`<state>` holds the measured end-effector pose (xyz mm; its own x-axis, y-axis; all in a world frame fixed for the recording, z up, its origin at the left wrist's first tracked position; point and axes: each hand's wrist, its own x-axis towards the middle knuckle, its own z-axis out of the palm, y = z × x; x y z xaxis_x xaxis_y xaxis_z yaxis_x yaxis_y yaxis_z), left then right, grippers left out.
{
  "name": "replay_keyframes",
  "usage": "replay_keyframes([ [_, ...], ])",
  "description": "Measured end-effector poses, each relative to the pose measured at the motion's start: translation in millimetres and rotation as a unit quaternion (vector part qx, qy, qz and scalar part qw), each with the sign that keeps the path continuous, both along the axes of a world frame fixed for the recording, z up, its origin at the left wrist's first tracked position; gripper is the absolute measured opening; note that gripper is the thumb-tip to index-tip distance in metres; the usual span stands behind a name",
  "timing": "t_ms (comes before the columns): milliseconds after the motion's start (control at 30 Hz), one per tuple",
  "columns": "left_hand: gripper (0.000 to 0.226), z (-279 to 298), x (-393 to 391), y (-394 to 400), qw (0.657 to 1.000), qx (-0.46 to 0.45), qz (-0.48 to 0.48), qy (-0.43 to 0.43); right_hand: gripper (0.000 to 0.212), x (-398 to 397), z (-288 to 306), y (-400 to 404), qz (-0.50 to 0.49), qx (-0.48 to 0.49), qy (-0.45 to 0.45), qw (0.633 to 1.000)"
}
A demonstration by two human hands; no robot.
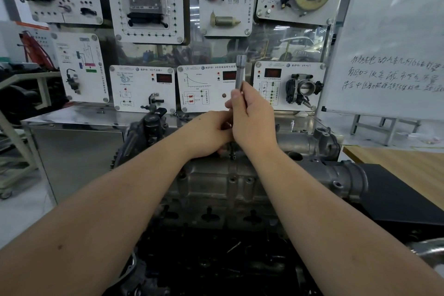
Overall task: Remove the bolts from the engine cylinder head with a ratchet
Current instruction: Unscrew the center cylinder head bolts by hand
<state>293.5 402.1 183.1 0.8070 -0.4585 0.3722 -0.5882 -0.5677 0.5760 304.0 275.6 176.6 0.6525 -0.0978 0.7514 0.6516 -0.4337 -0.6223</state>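
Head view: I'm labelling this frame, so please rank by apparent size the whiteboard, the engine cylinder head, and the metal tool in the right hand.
1. whiteboard
2. engine cylinder head, partly hidden by both arms
3. metal tool, smallest

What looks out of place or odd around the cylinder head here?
Nothing is spilled or visibly damaged. One oddity: the right hand holds the socket tool upright, socket end up, clear of the cylinder head. The left hand grips something small at a bolt.
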Motion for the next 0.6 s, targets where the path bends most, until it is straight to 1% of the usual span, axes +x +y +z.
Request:
replay_keyframes([
  [67,0.018,0.1,0.3,0.5,1.0,-0.003,-0.006,0.002,0.037,-0.6,-0.3,1.4,0.015,0.018,0.022,0.999],
  [100,0.019,0.4,0.4,0.9,1.0,-0.001,-0.005,0.0,0.04,-0.5,-1.0,2.0,0.026,0.024,0.025,0.999],
  [133,0.02,0.9,0.1,1.2,1.0,0.002,-0.004,-0.005,0.038,-0.6,-1.0,2.8,0.033,0.023,0.023,0.999],
  [233,0.025,2.0,-0.9,0.6,1.0,-0.005,-0.002,-0.015,0.022,-1.9,0.7,2.9,0.024,0.005,-0.006,1.0],
  [333,0.025,0.8,0.1,0.0,1.0,-0.01,-0.002,-0.009,0.027,-0.6,-0.8,1.2,-0.006,-0.024,-0.035,0.999],
  [400,0.024,0.1,1.0,0.2,1.0,-0.005,-0.004,-0.003,0.027,-1.1,-0.4,0.6,-0.011,-0.026,-0.03,0.999],
  [500,0.021,0.3,0.3,-0.4,1.0,0.002,-0.006,-0.004,0.02,-1.5,0.8,1.0,0.004,0.005,0.002,1.0],
  [567,0.015,0.8,-1.5,-0.6,1.0,-0.003,-0.011,-0.004,0.027,-2.3,0.9,2.0,0.027,0.032,0.018,0.999],
  [600,0.014,1.0,-2.3,-0.3,1.0,-0.004,-0.01,-0.006,0.027,-2.5,0.8,2.1,0.036,0.036,0.016,0.999],
])
